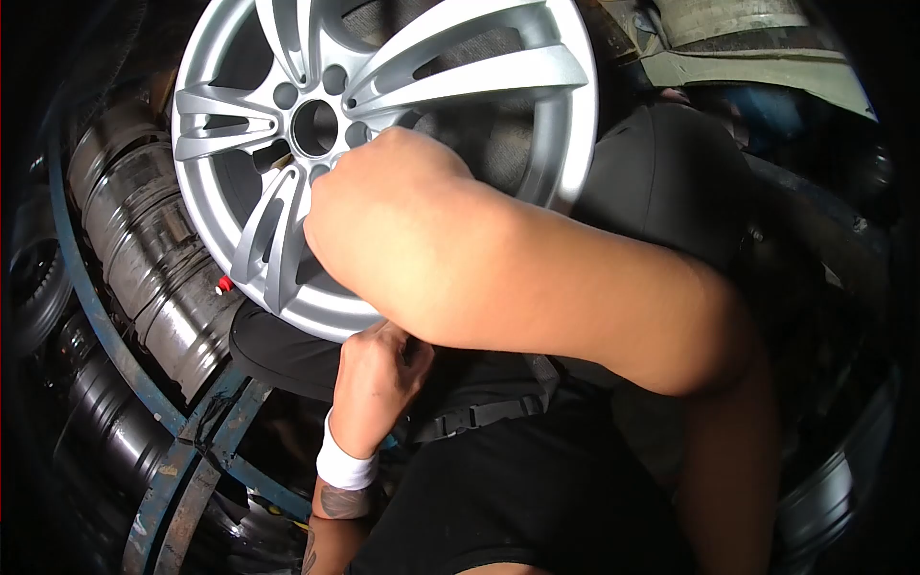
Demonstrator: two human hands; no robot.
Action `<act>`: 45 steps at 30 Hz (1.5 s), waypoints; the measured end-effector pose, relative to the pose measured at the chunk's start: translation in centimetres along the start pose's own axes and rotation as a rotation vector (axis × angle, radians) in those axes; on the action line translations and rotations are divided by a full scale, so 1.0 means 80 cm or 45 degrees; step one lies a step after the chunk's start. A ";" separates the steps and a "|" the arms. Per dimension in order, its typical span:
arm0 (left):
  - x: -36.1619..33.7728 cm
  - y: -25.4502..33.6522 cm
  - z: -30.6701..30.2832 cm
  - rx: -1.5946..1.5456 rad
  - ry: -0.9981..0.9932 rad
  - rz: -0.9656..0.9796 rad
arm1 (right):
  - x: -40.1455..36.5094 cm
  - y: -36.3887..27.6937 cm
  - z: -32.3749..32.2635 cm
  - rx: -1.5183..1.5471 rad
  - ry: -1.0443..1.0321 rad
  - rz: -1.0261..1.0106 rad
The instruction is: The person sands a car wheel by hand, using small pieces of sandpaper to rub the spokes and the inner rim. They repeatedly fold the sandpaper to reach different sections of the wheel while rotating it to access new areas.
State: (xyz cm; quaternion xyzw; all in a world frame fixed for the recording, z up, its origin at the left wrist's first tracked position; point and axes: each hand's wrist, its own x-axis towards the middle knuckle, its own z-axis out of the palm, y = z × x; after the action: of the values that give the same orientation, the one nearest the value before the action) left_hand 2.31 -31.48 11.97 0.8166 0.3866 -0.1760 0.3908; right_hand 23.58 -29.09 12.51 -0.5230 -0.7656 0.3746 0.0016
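Note:
A silver alloy wheel rim (565,125) with paired spokes and a round centre hole leans tilted across my lap. Over its lower spokes, just below the hub, my right hand (383,201) is closed with its back to me. Its fingers are tucked out of sight, so anything inside them is hidden. My left hand (379,369), below a white wristband (345,465), is curled closed at the rim's near edge, its fingertips partly hidden by my right forearm.
Stacked dark metal wheels (144,240) stand on the left behind a blue metal frame (110,335). A small red-and-white item (225,285) lies beside the rim. My knee (661,182) is at the right. A black strap buckle (474,417) crosses my waist.

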 end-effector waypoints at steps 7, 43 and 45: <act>-0.001 -0.010 0.003 0.014 0.021 0.021 | -0.035 0.109 0.014 0.112 1.146 -0.410; 0.000 -0.018 0.010 -0.073 0.081 0.080 | -0.119 0.140 -0.066 0.611 1.150 0.206; -0.002 -0.018 0.010 -0.077 0.080 0.089 | -0.120 0.144 -0.069 0.707 1.115 0.193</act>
State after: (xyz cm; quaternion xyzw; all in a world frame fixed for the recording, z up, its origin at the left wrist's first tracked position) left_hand 1.14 -31.62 10.80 0.8225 0.3752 -0.1249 0.4089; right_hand 39.28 -31.64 13.59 -0.6644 -0.5250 0.3088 0.4331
